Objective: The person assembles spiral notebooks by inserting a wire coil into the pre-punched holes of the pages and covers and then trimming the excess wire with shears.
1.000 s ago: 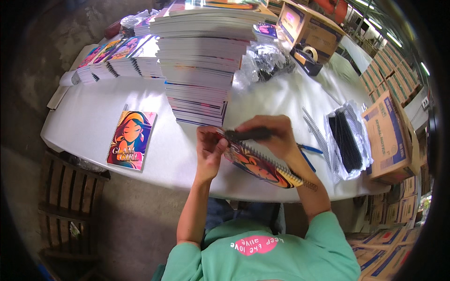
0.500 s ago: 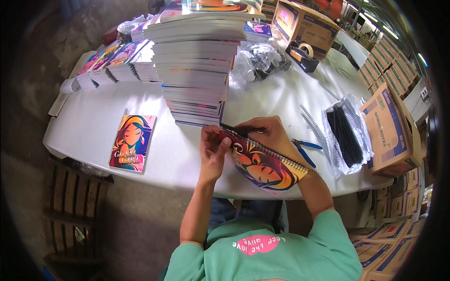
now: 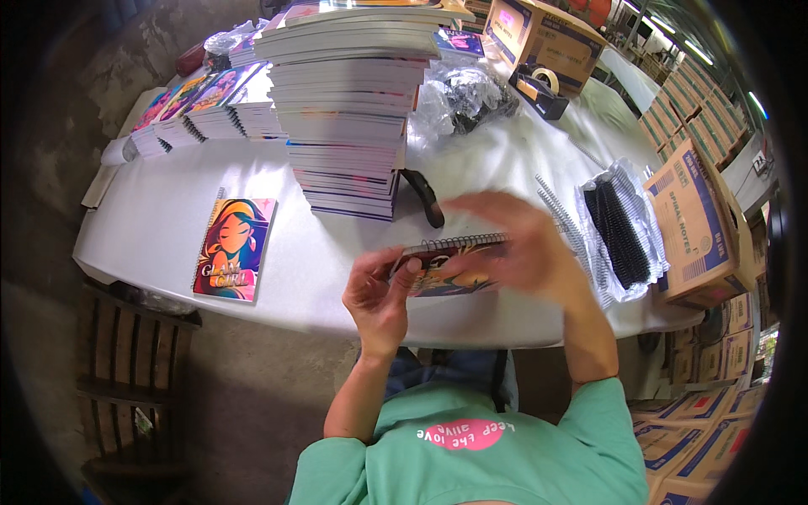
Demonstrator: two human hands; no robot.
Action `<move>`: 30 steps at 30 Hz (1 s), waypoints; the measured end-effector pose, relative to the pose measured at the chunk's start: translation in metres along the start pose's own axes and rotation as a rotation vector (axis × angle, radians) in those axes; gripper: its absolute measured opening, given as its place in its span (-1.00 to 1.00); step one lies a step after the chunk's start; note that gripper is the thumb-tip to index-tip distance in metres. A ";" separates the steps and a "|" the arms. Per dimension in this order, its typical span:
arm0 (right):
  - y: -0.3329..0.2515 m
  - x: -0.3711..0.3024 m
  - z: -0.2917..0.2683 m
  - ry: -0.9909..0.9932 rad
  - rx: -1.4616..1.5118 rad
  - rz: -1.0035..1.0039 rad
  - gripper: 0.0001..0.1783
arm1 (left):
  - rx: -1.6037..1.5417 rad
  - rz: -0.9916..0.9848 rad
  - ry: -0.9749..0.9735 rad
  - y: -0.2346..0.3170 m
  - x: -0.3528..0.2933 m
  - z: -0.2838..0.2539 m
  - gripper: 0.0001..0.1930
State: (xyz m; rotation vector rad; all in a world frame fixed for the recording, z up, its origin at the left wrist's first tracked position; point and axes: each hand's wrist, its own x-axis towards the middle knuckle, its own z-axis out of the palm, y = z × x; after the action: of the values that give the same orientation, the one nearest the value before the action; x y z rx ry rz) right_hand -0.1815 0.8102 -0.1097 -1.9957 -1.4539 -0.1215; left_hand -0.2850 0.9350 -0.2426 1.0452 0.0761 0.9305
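My left hand (image 3: 379,295) grips the left end of a spiral notebook (image 3: 450,273) with a colourful illustrated cover, thumb on the cover. Held above the table's near edge, the notebook is tilted, its wire coil (image 3: 463,242) along the far side. My right hand (image 3: 526,244), blurred by motion, is over the notebook's right end with fingers stretched out and apart from the thumb. Close to its fingertips, a black curved tool (image 3: 425,198) lies by the stack; its kind is unclear. Another spiral notebook (image 3: 236,248) with a similar cover lies flat to the left.
A tall stack of books (image 3: 345,126) rises straight ahead. Coil-bound notebooks (image 3: 198,118) are piled at the far left. On the right are black coils (image 3: 621,240) in plastic wrap and a cardboard box (image 3: 694,227). A tape dispenser (image 3: 540,88) stands farther back beside crumpled plastic (image 3: 463,97).
My right hand has lifted off the coil and swung over the notebook. The notebook has turned to lie more level and sideways. The black tool now shows fully, and the blue-handled pliers are hidden.
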 end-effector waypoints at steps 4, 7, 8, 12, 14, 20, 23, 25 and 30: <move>-0.001 -0.007 0.044 -0.020 0.117 -0.032 -0.70 | 0.069 0.177 -0.026 -0.005 -0.014 -0.007 -0.78; -0.003 -0.006 0.049 0.010 0.194 0.083 -0.67 | 0.125 0.244 0.010 -0.008 -0.021 -0.017 -0.78; -0.003 -0.005 0.050 0.033 0.190 0.107 -0.65 | 0.164 0.278 0.020 -0.013 -0.022 -0.022 -0.79; 0.009 -0.008 0.060 -0.036 0.105 -0.126 -0.71 | 0.179 0.289 -0.016 -0.006 -0.025 -0.021 -0.82; 0.006 -0.008 0.065 -0.018 0.066 -0.153 -0.75 | 0.168 0.231 0.003 -0.011 -0.027 -0.027 -0.82; 0.004 -0.007 0.078 0.045 0.046 -0.122 -0.82 | 0.137 0.213 0.026 -0.014 -0.022 -0.030 -0.82; 0.008 -0.006 0.079 0.004 -0.168 -0.184 -0.82 | 0.199 0.228 0.013 -0.015 -0.019 -0.032 -0.79; 0.002 0.000 0.075 -0.028 -0.209 -0.204 -0.76 | 0.125 0.154 0.059 -0.014 -0.017 -0.031 -0.77; -0.008 0.002 0.074 -0.003 0.018 -0.025 -0.60 | 0.084 0.133 0.042 -0.024 -0.016 -0.042 -0.75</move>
State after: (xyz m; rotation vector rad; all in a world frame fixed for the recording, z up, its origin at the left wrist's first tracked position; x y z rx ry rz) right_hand -0.2096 0.8541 -0.1624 -1.9651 -1.4767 -0.1160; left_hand -0.2994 0.9491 -0.2892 1.1190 0.0821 1.0778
